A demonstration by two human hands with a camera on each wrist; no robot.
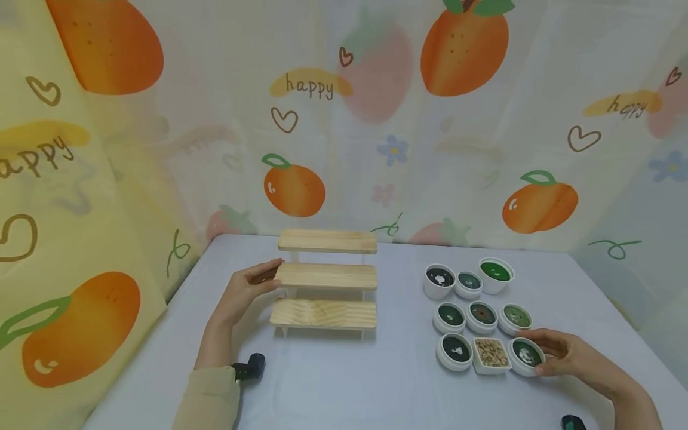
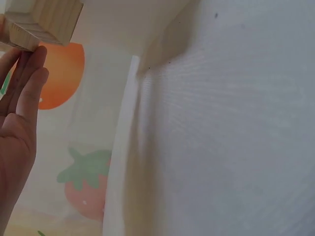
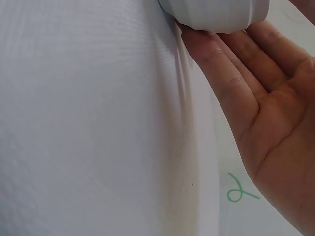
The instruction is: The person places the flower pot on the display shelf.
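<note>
A three-tier wooden display stand point(image 1: 325, 276) with pale planks on clear supports is left of centre on the white table. My left hand point(image 1: 242, 295) holds the left end of its middle plank, thumb toward the front and fingers toward the back. The left wrist view has the fingertips point(image 2: 40, 51) right at the wood. To the right, my right hand point(image 1: 570, 358) grips a small round white cup point(image 1: 527, 356) with dark green contents, at the front right of a group of cups. Seen from the right wrist, the fingers point(image 3: 216, 59) lie along the cup's ribbed side.
Beside the held cup is a square white dish point(image 1: 491, 356) of beige bits, then another dark-filled cup point(image 1: 455, 351). Several more white cups point(image 1: 482, 316) stand behind in rows. A fruit-print cloth point(image 1: 344, 137) hangs at the table's back edge.
</note>
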